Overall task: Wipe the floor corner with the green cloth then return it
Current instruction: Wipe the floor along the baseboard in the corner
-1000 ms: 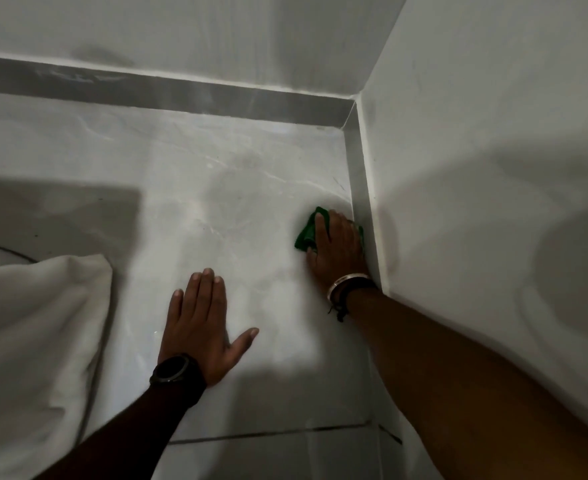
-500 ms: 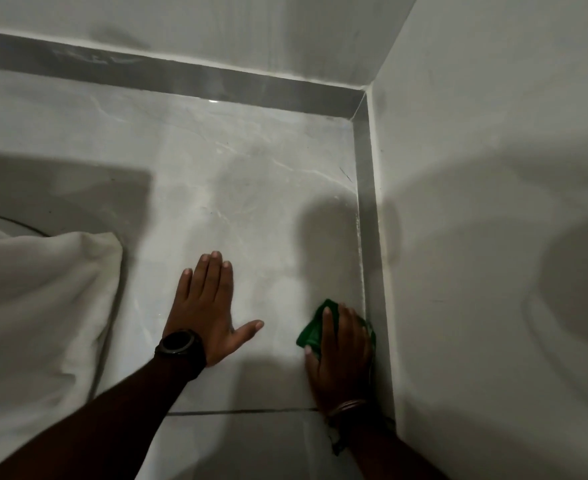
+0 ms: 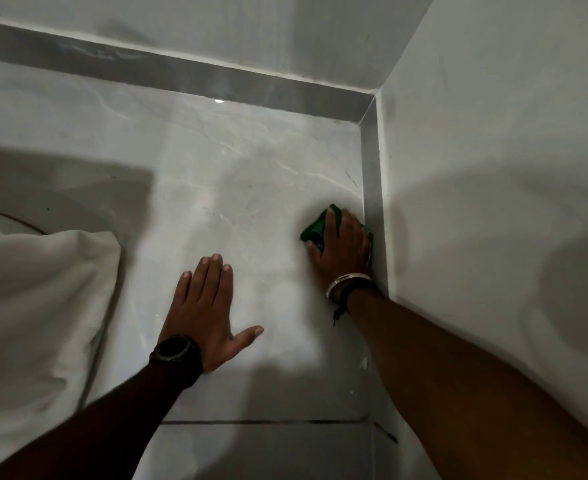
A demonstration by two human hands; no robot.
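The green cloth (image 3: 315, 230) lies bunched on the pale tiled floor (image 3: 237, 188), right against the grey skirting of the right wall. My right hand (image 3: 342, 249) presses down on it, fingers over the cloth, so only its left and far edges show. A bangle and a dark band sit on that wrist. My left hand (image 3: 206, 306) rests flat on the floor to the left, fingers spread, holding nothing, with a dark watch on the wrist. The floor corner (image 3: 363, 124) lies farther ahead along the skirting.
White fabric (image 3: 39, 306) is heaped on the floor at the left. The right wall (image 3: 493, 168) stands close beside my right arm, and the back wall's skirting (image 3: 181, 74) runs across the top. A tile joint (image 3: 268, 421) crosses the floor near me.
My right hand has pushed the cloth forward along the right skirting, away from the tile joint and toward the corner. The left hand stays flat in place.
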